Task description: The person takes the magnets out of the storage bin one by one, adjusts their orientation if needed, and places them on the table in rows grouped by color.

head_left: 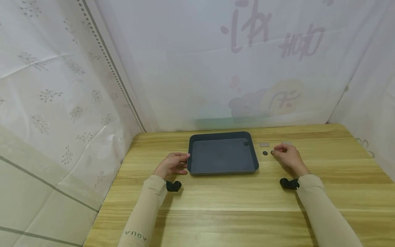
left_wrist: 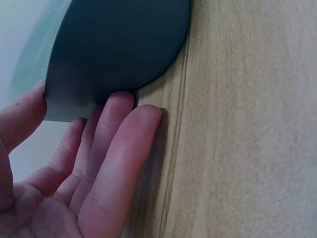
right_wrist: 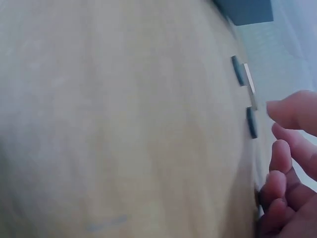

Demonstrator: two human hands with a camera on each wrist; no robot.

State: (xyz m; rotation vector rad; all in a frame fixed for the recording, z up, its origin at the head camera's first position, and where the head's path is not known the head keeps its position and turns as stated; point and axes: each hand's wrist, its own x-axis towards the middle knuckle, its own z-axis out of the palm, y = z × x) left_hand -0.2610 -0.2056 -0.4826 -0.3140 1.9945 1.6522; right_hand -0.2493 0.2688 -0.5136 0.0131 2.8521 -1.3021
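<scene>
A dark grey rectangular tray (head_left: 222, 172) lies on the table, with a small dark disc (head_left: 245, 142) inside its far right corner. My left hand (head_left: 174, 163) is at the tray's left side. Its thumb touches the rim, and relaxed fingertips (left_wrist: 121, 101) lie against the outer wall near the tabletop. Right of the tray are a second dark disc (head_left: 265, 153) and a third disc (head_left: 272, 152). My right hand (head_left: 289, 157) is over the third disc, thumb and fingers bent and apart. In the right wrist view that disc (right_wrist: 251, 122) lies just beyond the thumb tip.
A small grey rectangular piece (head_left: 264, 144) lies behind the second disc; another pale rectangular piece (head_left: 287, 143) is partly hidden by the right hand. The wood-grain table (head_left: 228, 206) meets a printed cloth (head_left: 191, 68) at its back edge. Black wrist-worn cameras (head_left: 289, 184) sit at both cuffs.
</scene>
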